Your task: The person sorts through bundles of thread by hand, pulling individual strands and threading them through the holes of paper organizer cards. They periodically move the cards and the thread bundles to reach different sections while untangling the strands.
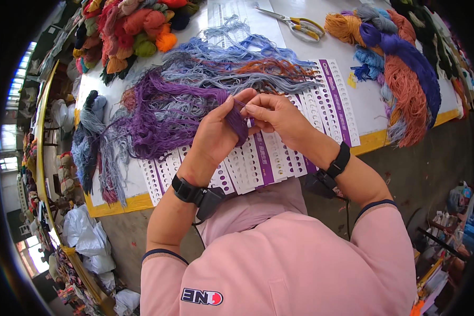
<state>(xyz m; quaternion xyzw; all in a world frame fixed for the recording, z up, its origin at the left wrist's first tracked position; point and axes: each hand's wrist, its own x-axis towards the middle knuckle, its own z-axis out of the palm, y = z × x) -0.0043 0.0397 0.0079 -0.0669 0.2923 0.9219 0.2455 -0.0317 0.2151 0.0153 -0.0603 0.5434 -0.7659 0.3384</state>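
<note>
My left hand (218,126) is wrapped round one end of a purple yarn hank (166,116), which trails off in a loose tangle to the left. Close beside it, my right hand (276,113) pinches a thin purple strand at the hank's end, thumb against forefinger. Under and beyond the purple hank lies a heap of grey-blue yarn (210,66) with some rust-orange strands (271,67) in it. White cards (258,158) with rows of punched holes and purple bands lie beneath my hands, along the near table edge.
Scissors (300,27) with yellow-and-grey handles lie at the back of the white table (305,50). Colourful yarn bundles (137,26) are piled at the back left. More hanks (405,73) lie at the right, and a blue-grey hank (89,142) hangs over the left edge.
</note>
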